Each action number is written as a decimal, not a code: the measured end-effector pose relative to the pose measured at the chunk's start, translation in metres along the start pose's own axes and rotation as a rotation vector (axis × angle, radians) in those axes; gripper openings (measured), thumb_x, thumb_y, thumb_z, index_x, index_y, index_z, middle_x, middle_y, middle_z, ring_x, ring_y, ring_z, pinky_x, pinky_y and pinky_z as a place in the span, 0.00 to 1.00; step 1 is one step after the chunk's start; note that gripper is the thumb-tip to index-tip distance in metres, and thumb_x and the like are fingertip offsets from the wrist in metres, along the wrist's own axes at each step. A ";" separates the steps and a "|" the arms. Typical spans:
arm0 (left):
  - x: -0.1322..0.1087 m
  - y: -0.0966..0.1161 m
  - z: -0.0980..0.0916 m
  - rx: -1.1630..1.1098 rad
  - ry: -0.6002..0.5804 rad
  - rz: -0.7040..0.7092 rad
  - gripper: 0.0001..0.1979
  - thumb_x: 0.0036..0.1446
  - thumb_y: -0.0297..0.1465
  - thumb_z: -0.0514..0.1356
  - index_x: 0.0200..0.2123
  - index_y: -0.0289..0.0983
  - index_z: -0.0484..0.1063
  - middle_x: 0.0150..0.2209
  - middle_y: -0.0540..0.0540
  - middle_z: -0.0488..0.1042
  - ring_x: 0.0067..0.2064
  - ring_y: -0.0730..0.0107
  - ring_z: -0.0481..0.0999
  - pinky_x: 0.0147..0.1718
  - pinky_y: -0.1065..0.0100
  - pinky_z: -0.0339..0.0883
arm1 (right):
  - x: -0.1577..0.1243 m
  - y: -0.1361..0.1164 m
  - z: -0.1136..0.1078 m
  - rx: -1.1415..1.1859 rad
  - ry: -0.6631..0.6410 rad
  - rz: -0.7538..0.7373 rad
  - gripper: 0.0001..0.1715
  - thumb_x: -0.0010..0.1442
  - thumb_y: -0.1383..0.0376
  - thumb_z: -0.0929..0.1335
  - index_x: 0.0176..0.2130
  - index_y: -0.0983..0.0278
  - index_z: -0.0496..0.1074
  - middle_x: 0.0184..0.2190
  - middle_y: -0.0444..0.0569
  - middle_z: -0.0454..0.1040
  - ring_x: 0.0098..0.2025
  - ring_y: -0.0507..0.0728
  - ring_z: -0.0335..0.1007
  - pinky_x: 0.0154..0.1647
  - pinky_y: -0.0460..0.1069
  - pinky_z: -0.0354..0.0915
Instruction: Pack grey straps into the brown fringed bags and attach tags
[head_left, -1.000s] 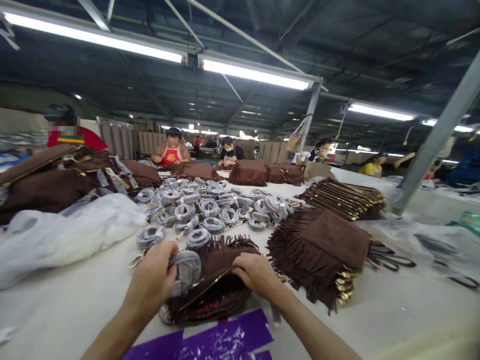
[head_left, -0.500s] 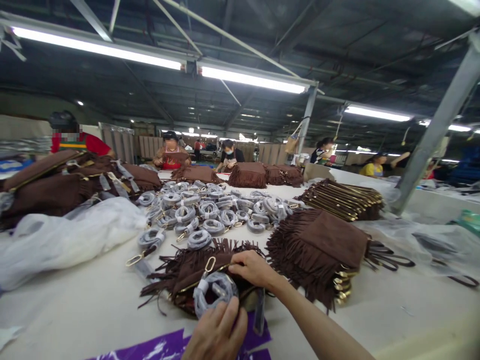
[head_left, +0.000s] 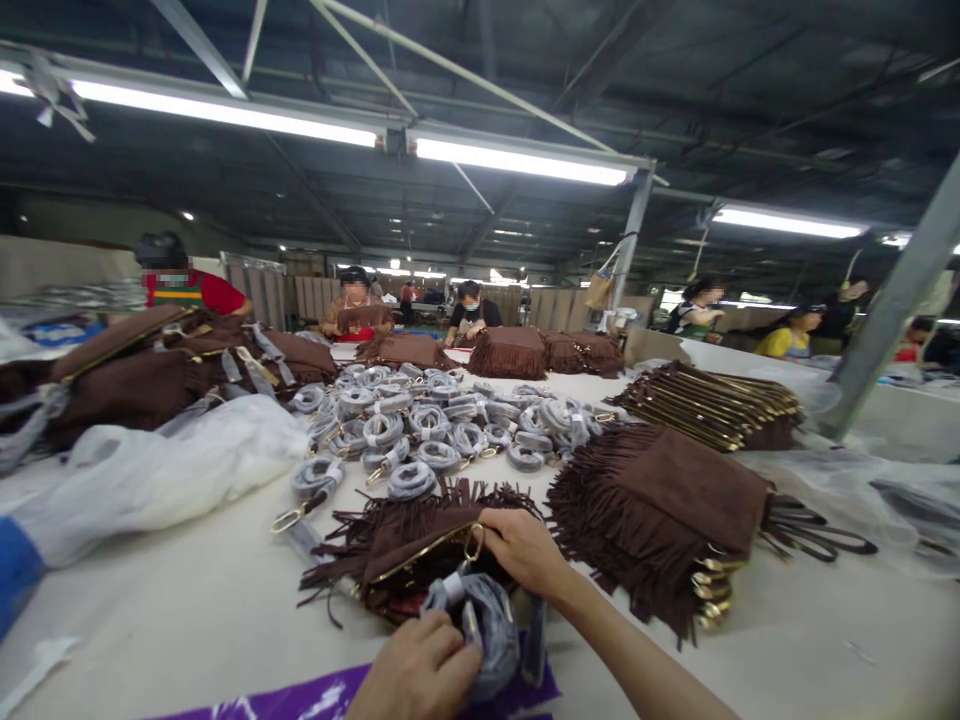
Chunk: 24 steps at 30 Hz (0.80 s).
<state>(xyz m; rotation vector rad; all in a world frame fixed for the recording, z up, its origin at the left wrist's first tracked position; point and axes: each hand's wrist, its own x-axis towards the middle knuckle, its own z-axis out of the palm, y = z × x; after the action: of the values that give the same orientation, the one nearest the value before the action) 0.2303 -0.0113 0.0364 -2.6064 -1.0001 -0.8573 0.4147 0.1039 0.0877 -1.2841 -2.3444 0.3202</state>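
Observation:
A brown fringed suede bag (head_left: 405,545) lies open in front of me on the white table (head_left: 187,610). My right hand (head_left: 521,548) grips the bag's gold-edged opening. My left hand (head_left: 420,670) is closed on a coiled grey wrapped strap (head_left: 480,620), which sits at the bag's mouth with its gold clasp near my right fingers.
Several more coiled grey straps (head_left: 435,420) lie spread behind the bag. Stacks of brown fringed bags (head_left: 667,510) stand right, another pile (head_left: 150,370) left. Crumpled clear plastic bags (head_left: 150,470) lie left. A purple sheet (head_left: 300,695) lies at the near edge. Several people work at the far side.
My left hand brought the coiled strap from the bag's left side round to the front, where it is pushed into the opening. My right hand kept hold of the bag's edge.

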 end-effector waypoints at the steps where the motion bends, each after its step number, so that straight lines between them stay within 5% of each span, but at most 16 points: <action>1: 0.007 -0.003 -0.014 -0.087 -0.075 -0.021 0.06 0.58 0.23 0.57 0.36 0.40 0.70 0.31 0.49 0.75 0.34 0.69 0.73 0.33 0.72 0.66 | -0.002 0.004 -0.001 0.031 0.001 -0.005 0.13 0.62 0.65 0.63 0.30 0.61 0.76 0.28 0.45 0.77 0.31 0.54 0.70 0.32 0.45 0.57; 4: 0.023 -0.017 -0.054 -0.315 -0.309 -0.072 0.11 0.53 0.18 0.58 0.30 0.41 0.69 0.32 0.54 0.76 0.37 0.73 0.74 0.35 0.77 0.64 | -0.005 0.017 -0.003 0.216 -0.016 -0.037 0.13 0.60 0.67 0.62 0.31 0.61 0.76 0.28 0.43 0.77 0.31 0.54 0.70 0.33 0.45 0.60; 6: 0.027 -0.024 -0.062 -0.317 -0.361 -0.124 0.13 0.51 0.15 0.57 0.30 0.41 0.70 0.33 0.54 0.76 0.39 0.73 0.74 0.36 0.77 0.64 | -0.006 0.020 -0.005 0.311 -0.023 -0.064 0.12 0.58 0.68 0.63 0.30 0.61 0.76 0.26 0.43 0.76 0.30 0.54 0.70 0.33 0.45 0.60; 11: 0.031 -0.038 -0.013 0.086 -0.294 -0.317 0.14 0.55 0.18 0.54 0.39 0.38 0.73 0.40 0.42 0.77 0.44 0.58 0.75 0.44 0.62 0.69 | -0.009 -0.003 -0.008 0.290 0.033 -0.222 0.12 0.60 0.67 0.64 0.31 0.61 0.76 0.28 0.44 0.75 0.33 0.54 0.70 0.36 0.46 0.60; 15: 0.028 -0.049 0.023 0.065 -0.218 -0.361 0.26 0.54 0.17 0.49 0.54 0.37 0.69 0.47 0.41 0.77 0.48 0.60 0.75 0.52 0.59 0.67 | -0.011 -0.026 -0.017 0.342 -0.074 -0.337 0.13 0.61 0.67 0.64 0.34 0.61 0.78 0.31 0.44 0.78 0.33 0.54 0.71 0.37 0.45 0.62; 21: 0.006 -0.029 0.004 0.128 -0.261 -0.285 0.26 0.52 0.18 0.51 0.53 0.37 0.70 0.48 0.40 0.76 0.49 0.56 0.74 0.50 0.58 0.67 | -0.047 0.000 -0.068 0.255 -0.050 -0.151 0.11 0.62 0.64 0.64 0.39 0.59 0.76 0.37 0.45 0.77 0.38 0.55 0.71 0.41 0.46 0.63; 24: 0.003 0.003 0.006 0.117 -0.280 -0.243 0.14 0.55 0.22 0.55 0.42 0.40 0.74 0.42 0.43 0.77 0.43 0.58 0.75 0.39 0.64 0.69 | -0.088 0.008 -0.075 0.069 -0.063 -0.065 0.17 0.53 0.63 0.71 0.44 0.60 0.71 0.42 0.46 0.74 0.42 0.57 0.70 0.42 0.47 0.64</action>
<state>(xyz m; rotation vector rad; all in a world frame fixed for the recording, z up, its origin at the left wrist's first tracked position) 0.2372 -0.0091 0.0332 -2.5868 -1.4177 -0.4678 0.4987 0.0337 0.1265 -1.1792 -2.4000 0.4224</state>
